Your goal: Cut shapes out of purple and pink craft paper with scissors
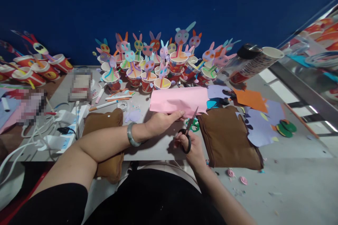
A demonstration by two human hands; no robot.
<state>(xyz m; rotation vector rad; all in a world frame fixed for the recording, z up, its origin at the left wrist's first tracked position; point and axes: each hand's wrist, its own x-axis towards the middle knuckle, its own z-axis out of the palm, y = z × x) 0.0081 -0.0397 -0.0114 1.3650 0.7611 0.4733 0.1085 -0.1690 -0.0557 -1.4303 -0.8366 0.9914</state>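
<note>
A sheet of pink paper (176,99) is held up over the table's middle, with small jagged cuts at its right end. My left hand (163,123) is closed on its lower edge, thumb on top. In my right hand (194,146) are black-handled scissors (190,126), fingers through the loops. The blades point up at the paper's lower right corner and look partly apart; whether they touch the paper I cannot tell. Behind the tips lies a green cut-out piece (194,125). A pale purple paper cut-out (134,115) and a tape roll (122,105) lie left of the pink sheet.
Several paper cups (134,76) with paper rabbit figures stand along the back. Brown cushions (231,137) flank my hands. At left are a power strip (70,137) and cables. Purple scraps (264,130) and orange paper (250,100) lie right, near a stack of cups (273,53).
</note>
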